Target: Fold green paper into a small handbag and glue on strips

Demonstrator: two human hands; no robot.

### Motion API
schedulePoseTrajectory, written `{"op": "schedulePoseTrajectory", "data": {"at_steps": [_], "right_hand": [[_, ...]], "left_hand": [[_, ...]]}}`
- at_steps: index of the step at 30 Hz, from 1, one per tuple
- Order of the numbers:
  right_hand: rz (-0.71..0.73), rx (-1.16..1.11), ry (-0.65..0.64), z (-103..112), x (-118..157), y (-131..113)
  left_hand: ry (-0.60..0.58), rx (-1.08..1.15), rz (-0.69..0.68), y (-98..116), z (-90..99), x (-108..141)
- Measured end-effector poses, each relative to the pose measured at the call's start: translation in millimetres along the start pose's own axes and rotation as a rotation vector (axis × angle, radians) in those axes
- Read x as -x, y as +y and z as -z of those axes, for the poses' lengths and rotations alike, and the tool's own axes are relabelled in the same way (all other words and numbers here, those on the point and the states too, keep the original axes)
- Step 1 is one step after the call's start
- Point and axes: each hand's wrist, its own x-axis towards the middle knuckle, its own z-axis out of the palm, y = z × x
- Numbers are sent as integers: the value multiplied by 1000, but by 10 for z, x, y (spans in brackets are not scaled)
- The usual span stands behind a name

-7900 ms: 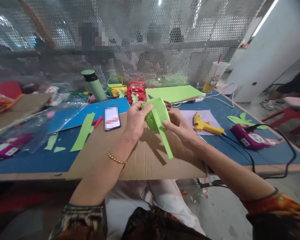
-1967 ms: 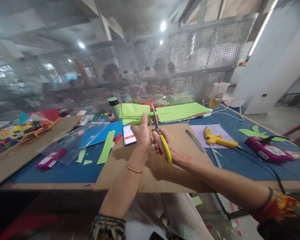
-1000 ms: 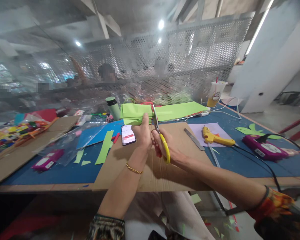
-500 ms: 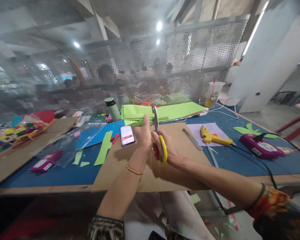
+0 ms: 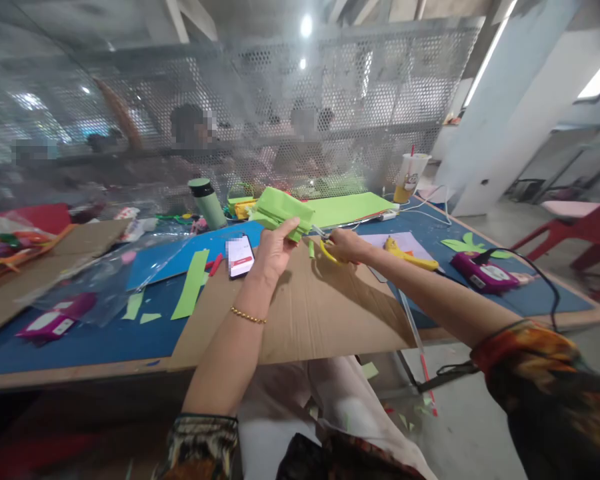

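Green folded piece (image 5: 283, 208) being held in left fingers (image 5: 286, 230) near cardboard's far edge. Cardboard (image 5: 310, 320) covering surface's (image 5: 105, 343) front edge, bare room stretching toward body. Right fingers (image 5: 344, 243) gripping scissors (image 5: 326, 253). Green sheet (image 5: 350, 207) lying beyond. Since earlier frame: scissors shifting right, off piece; small green scrap (image 5: 311, 249) showing.

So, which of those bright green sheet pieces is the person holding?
The folded bright green piece, gripped by the left hand; the long green strip, leaf-shaped green cutout and large green sheet lie unheld.
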Motion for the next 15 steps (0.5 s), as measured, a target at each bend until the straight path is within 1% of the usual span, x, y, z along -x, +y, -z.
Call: {"op": "schedulePoseTrajectory", "data": {"at_steps": [2,5,7,9,10,12,13,14,15], "right_hand": [[17,206,13,-77,-19,46],[64,395,-13,-112,2,41],[95,461,-41,-29,39,20],[124,492,-37,134,104,15],[146,492,-1,232,148,22],[201,463,137,418,247,43],[230,423,243,488,294,51],[237,409,311,530,333,54],[248,410,343,541,361,47]], "left_hand": [[-50,-29,46,-6,7,3],[-118,-61,83,-8,9,11],[-158,-76,97,-4,7,21],[-202,-105,108,5,2,40],[-223,-124,110,12,-3,52],[-237,-143,101,38,-11,74],[-224,-137,83,58,-14,81],[-198,-121,56,83,-14,82],[-163,-97,22,110,-11,77]]}}
